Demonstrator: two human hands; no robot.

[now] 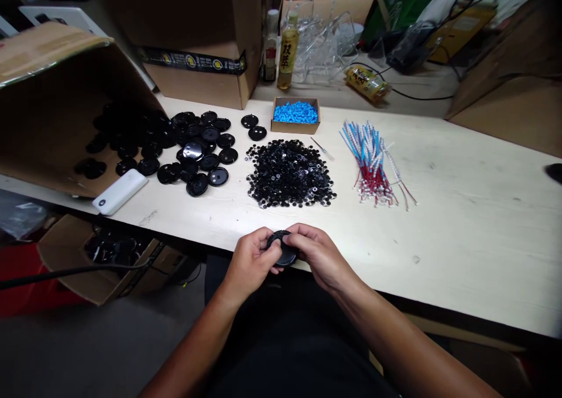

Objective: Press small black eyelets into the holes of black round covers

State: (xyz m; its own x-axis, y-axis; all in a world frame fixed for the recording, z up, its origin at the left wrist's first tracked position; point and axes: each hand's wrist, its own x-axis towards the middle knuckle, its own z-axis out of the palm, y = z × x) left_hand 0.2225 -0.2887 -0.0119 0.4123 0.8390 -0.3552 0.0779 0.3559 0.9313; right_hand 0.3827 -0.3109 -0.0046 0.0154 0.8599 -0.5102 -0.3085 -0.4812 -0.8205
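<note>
Between both hands, at the front edge of the table, is a round black plastic disc (286, 256). My left hand (256, 258) grips its left side, the thumb lying on the upper face. From the right, my right hand (317, 251) pinches the disc's upper edge, thumb on the face too. Whether a small part sits under the thumbs is hidden. Just beyond my hands lies a heap of small black ring-like parts (290, 175). More black discs (209, 163) are piled to the left, some spilling from a tipped cardboard box (39, 123).
A small box (295, 127) of blue pieces stands behind the heap, a thin pointed tool (322, 148) nearby. Right of it lies a bundle of red, white and blue wires (371, 164). A white power-bank-like block (120, 192) rests at the left edge. Bottles (287, 52) stand at the back.
</note>
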